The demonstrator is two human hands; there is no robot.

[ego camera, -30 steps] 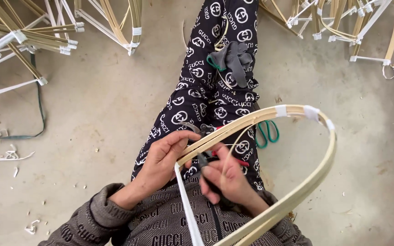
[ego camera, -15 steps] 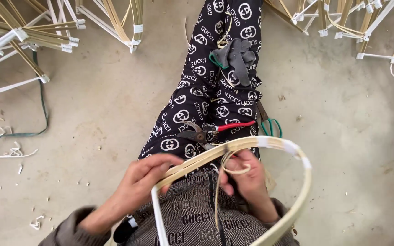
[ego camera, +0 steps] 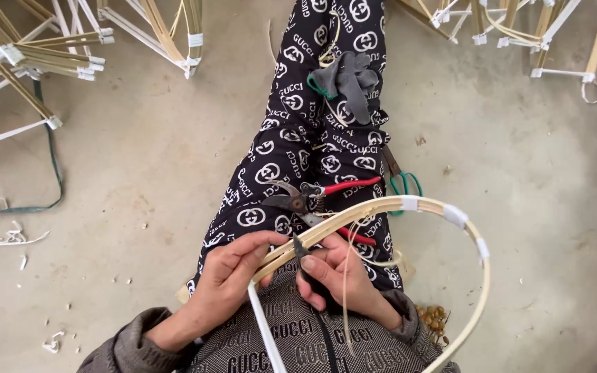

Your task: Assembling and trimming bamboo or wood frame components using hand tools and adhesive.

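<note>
The left hand [ego camera: 233, 276] is closed around the near end of a curved bamboo hoop [ego camera: 409, 204], and a thin dark blade [ego camera: 300, 254] is pinched against the same strips by the right hand [ego camera: 336, 276], just to its right. From both hands the hoop is arched far and right over the lap. Red-handled pruning shears [ego camera: 312, 197] are laid on the patterned trousers just beyond the hands, green scissors [ego camera: 403, 181] on the concrete floor [ego camera: 139, 179] further right.

A curved bamboo hoop [ego camera: 409, 204], taped white at several spots, is gripped at its near left end by the left hand [ego camera: 233, 276]. A small dark blade [ego camera: 300, 252] is pinched against the strips by the right hand [ego camera: 340, 276]. Red-handled pruning shears [ego camera: 316, 197] are laid open on the patterned lap, green-handled scissors [ego camera: 405, 183] just to their right on the concrete floor [ego camera: 139, 173]. Bamboo frames [ego camera: 70, 34] are stacked far left.
</note>
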